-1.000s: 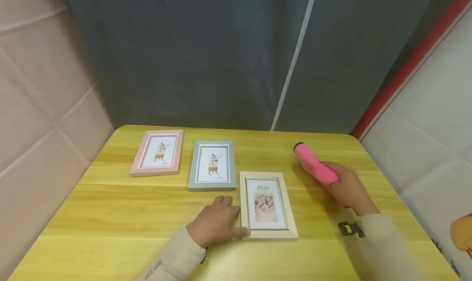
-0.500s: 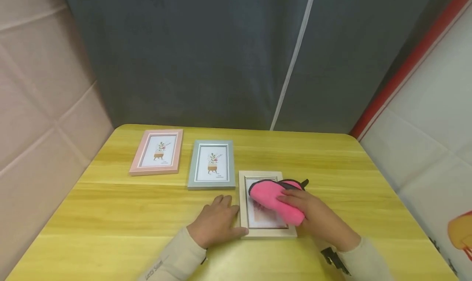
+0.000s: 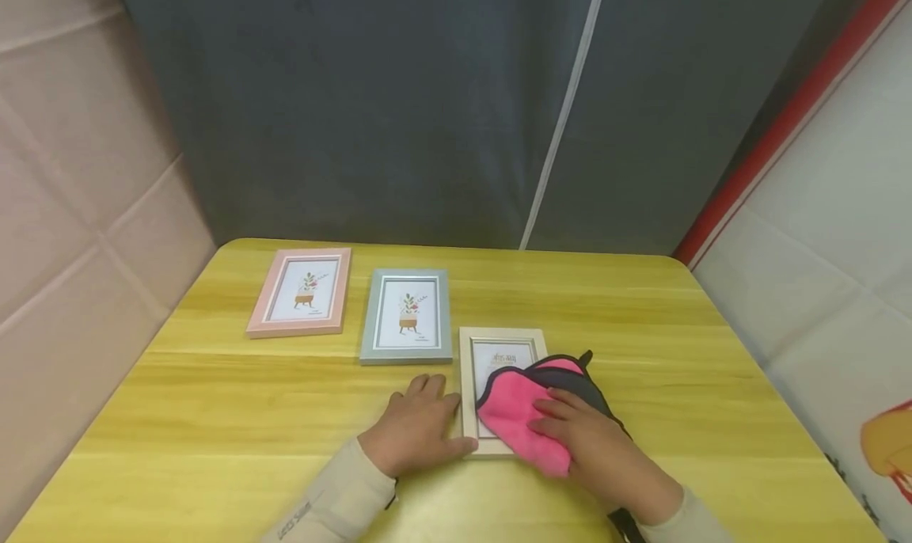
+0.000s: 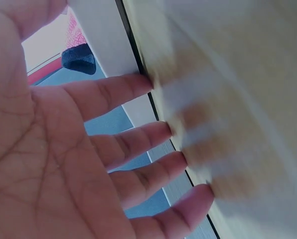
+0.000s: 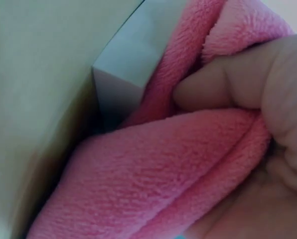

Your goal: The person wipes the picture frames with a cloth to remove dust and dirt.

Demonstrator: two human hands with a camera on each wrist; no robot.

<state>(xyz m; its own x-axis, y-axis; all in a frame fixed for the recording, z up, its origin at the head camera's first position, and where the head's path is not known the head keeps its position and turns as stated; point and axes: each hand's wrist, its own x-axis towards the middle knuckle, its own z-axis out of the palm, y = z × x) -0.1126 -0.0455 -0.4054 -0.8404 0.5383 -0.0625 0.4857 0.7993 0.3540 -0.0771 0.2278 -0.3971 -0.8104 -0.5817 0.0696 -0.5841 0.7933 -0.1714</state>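
A cream picture frame (image 3: 467, 385) lies flat on the wooden table, its lower right part hidden under a pink cloth (image 3: 518, 416) with black edging. My right hand (image 3: 606, 457) holds this cloth on the frame. In the right wrist view, the thumb presses into the fluffy folds of the cloth (image 5: 153, 164), beside a corner of the frame (image 5: 123, 64). At the frame's left side rests my left hand (image 3: 413, 428), thumb at the lower left corner. Its fingers are spread and fingertips (image 4: 198, 196) point down at the tabletop in the left wrist view.
A grey-blue picture frame (image 3: 408, 313) lies just up and left of the cream one. Farther left is a pink picture frame (image 3: 301, 291). A dark grey panel (image 3: 370, 115) stands behind the table (image 3: 235, 408), with pale walls on both sides.
My right hand has brought the pink cloth from the table's right side leftward onto the cream frame, then slid it slightly down, partly unfolded. My left hand stays at the frame.
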